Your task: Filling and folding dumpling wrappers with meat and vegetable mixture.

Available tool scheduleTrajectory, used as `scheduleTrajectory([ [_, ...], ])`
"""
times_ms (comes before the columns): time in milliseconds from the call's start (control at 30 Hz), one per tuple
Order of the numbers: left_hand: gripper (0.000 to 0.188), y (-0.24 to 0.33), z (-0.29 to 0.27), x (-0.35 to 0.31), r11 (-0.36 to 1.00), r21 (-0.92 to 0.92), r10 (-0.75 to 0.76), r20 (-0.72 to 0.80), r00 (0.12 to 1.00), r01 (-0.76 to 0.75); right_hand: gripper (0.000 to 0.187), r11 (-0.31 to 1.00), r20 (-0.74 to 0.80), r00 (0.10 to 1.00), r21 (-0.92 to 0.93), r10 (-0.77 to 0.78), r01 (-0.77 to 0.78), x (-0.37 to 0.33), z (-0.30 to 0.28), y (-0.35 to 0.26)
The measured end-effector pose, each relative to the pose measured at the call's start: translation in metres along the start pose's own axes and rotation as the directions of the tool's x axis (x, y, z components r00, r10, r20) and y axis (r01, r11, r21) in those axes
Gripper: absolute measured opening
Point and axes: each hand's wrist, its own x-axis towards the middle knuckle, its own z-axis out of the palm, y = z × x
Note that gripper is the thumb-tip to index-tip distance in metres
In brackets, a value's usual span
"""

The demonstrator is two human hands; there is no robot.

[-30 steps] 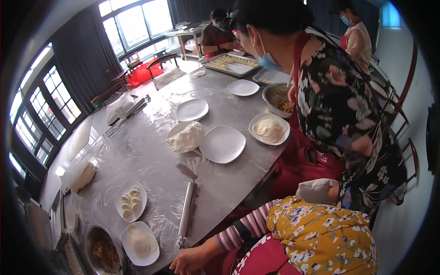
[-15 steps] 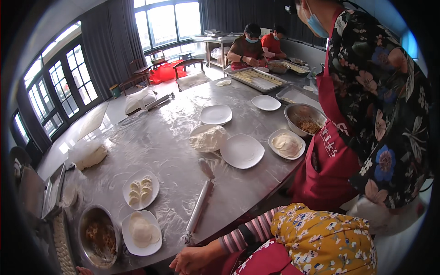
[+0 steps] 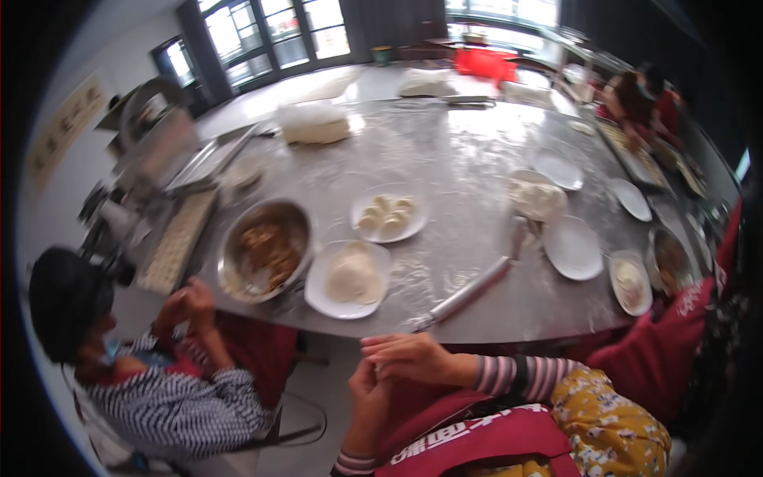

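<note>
**Crowded Edge, Close Work**

A worker's left hand [image 3: 367, 395] and right hand [image 3: 413, 356] meet at the fingers just short of the near edge of a steel table [image 3: 469, 203], in front of a red apron [image 3: 477, 445]; from where I stand, I cannot tell whether anything is pinched between them. Round wrappers [image 3: 354, 274] lie piled on a white plate [image 3: 318, 292], beyond the hands and slightly left, between a steel bowl [image 3: 300, 226] of brown filling and a metal rolling pin [image 3: 470, 292].

The likeliest mishap looks to be a knock: the pin's near end lies close to the right hand, and a swung sleeve could set it rolling off the edge. The wrapper plate, also near the brink, could be nudged by an elbow, and the overlapping wrappers might stick together if left piled.

Streaks of flour cloud the tabletop. Just beyond the wrappers sits a plate of shaped dumplings [image 3: 387, 215]; farther back, a large block of dough [image 3: 318, 129]. At left, a co-worker in a checked shirt [image 3: 187, 409] sits near a long tray [image 3: 176, 246] of pale pieces. Windows [image 3: 282, 28] and dark curtains [image 3: 389, 32] line the far side, above a bright red heap [image 3: 485, 65].
</note>
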Motion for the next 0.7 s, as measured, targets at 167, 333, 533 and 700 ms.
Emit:
scheduleTrajectory([
  [167, 0.029, 0.01, 0.009, -0.009, 0.997, -0.08, 0.007, -0.097, 0.995, -0.015, 0.018, 0.986, 0.049, 0.994, -0.13, -0.098, 0.103, 0.002, 0.0, -0.004],
  [333, 0.03, 0.001, 0.011, -0.009, 0.986, -0.123, 0.101, -0.064, 0.993, -0.108, 0.016, 0.994, -0.01, 0.997, -0.07, -0.08, 0.08, 0.006, 0.005, -0.02],
  [533, 0.034, 0.006, 0.013, 0.002, 0.987, -0.16, 0.016, -0.07, 0.997, -0.027, 0.016, 0.984, -0.076, 0.992, -0.154, -0.103, 0.09, 0.011, 0.001, -0.006],
  [700, 0.036, 0.017, 0.015, 0.004, 0.972, -0.156, 0.155, -0.138, 0.978, -0.176, 0.024, 0.969, -0.077, 0.982, -0.191, -0.173, 0.156, 0.017, 0.004, -0.013],
])
